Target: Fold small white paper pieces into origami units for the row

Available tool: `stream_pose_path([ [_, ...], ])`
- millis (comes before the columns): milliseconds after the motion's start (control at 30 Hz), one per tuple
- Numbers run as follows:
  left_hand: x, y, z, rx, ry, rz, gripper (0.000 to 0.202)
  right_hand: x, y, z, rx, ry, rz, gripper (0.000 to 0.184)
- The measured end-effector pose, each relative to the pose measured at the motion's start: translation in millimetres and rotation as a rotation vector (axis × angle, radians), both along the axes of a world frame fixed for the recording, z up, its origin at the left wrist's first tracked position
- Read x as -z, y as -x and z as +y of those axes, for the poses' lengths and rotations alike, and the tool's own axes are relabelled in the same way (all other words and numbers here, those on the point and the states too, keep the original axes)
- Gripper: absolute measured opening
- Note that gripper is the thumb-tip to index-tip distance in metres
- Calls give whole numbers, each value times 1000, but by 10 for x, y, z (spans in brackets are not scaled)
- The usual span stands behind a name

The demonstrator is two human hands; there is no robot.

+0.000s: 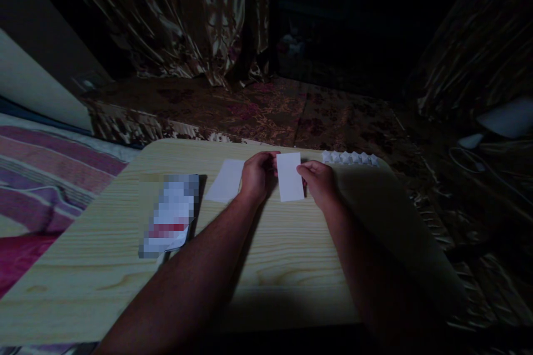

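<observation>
A small white sheet of paper (pixel 290 177) is held upright above the table by both hands. My left hand (pixel 257 173) grips its left edge, the fingertips partly behind it. My right hand (pixel 318 177) pinches the right edge between thumb and fingers. Flat on the table, just left of my left hand, lies more white paper (pixel 226 180); whether it is one sheet or a stack I cannot tell. Along the far right edge stands a row of several small white folded paper pieces (pixel 350 158) with pointed tops.
The pale wooden table (pixel 287 255) has a blurred-out phone-like object (pixel 172 213) on its left side. A striped bedspread (pixel 45 172) lies to the left. Patterned curtains (pixel 220 11) hang behind, and a white lamp (pixel 506 119) stands at the dim right.
</observation>
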State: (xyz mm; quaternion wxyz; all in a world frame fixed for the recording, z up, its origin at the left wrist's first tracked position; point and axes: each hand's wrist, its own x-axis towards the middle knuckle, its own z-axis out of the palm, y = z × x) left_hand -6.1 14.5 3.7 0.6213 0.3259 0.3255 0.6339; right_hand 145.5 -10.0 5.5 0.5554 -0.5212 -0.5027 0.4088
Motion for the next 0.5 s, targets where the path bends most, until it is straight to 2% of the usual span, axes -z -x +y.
stream_pose_path([
  [267,11,-19,-22,-74,-3,200,25,23,0,16,-5,9,5,20],
  [500,30,-23,-20,-112,-24,249,25,7,-4,4,-15,15,-2,19],
])
